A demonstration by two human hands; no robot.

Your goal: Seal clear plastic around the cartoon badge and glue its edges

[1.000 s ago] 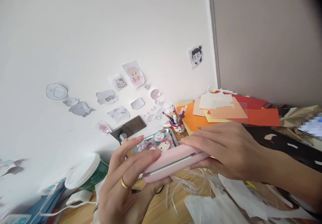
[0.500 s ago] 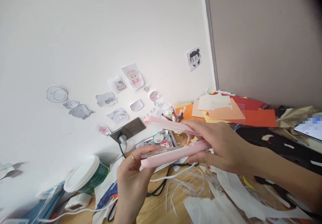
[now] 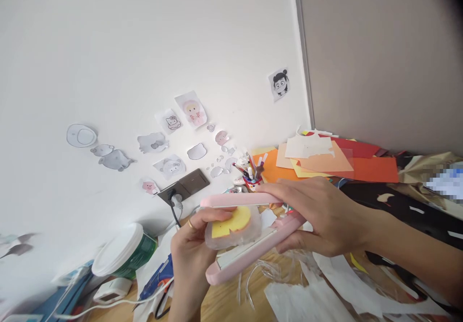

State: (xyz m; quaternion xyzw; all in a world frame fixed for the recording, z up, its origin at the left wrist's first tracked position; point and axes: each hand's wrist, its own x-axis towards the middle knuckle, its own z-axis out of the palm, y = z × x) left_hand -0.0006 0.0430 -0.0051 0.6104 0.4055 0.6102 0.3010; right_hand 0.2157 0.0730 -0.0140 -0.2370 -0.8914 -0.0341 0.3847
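Note:
My right hand [image 3: 318, 218] grips a pink hair straightener [image 3: 240, 199] near its hinge end, thumb below and fingers above. The straightener's two arms are spread apart, and a pale flat plate shows along the lower arm. Pinched in my left hand [image 3: 193, 245], which wears a ring, is a clear plastic pouch [image 3: 253, 228] with a yellow cut-out [image 3: 231, 223] inside. The pouch sits tilted between the straightener's arms, its face turned toward me. Part of the yellow piece is covered by my left fingers.
Behind my hands stands a pen cup [image 3: 252, 182]. Coloured paper sheets [image 3: 376, 169] lie at the back right. A white-lidded tub [image 3: 119, 250] and a blue glue gun [image 3: 155, 278] are at left. Plastic scraps [image 3: 267, 273] and white paper [image 3: 307, 298] litter the desk. A plug fills the wall socket [image 3: 184, 187].
The straightener's arms have spread wider, the lower one tipping down. My left hand has tilted the pouch up, so the yellow cut-out now shows.

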